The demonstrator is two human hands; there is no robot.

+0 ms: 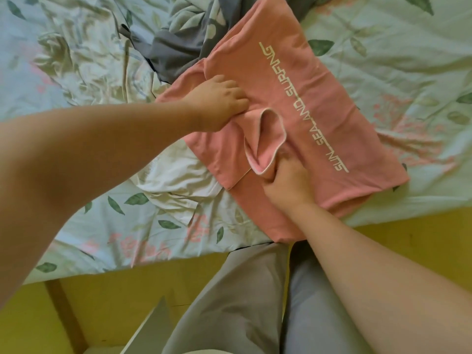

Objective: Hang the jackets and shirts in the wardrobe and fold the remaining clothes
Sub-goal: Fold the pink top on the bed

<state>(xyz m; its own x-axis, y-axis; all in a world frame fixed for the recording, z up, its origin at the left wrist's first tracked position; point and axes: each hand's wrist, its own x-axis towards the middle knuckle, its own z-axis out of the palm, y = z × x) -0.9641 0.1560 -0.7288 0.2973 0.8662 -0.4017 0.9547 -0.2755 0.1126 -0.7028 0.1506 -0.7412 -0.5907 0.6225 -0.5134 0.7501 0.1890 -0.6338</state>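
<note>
Pink T-shirt (352, 139) with the "SUN SEA AND SURFING" print is lying mostly flat on the bed (383, 60), near the edge closest to the person, far end overlapping a heap of grey fabric (173, 44). Both hands are on it around the neckline (265, 139), which is gaping up in a loop. The left hand (219, 98) has its fingers curled into the cloth just past the collar, and the right hand (283, 180) pinches the fabric at the collar's near end. So both are gripping the shirt, nothing loose.

What could go sideways, as a guess: the collar is bunched and the near-left part already sits doubled over, so folding from here probably bakes in a lumpy crease. The near hem hangs over the bed's edge too, so a hard tug might drag the whole thing off onto the yellow floor (408, 238). The floral sheet is pretty rumpled underneath, which won't help a neat fold.

Containers: honestly none to see. No wardrobe, basket or drawer in shot, so nothing to report inside anything.
</note>
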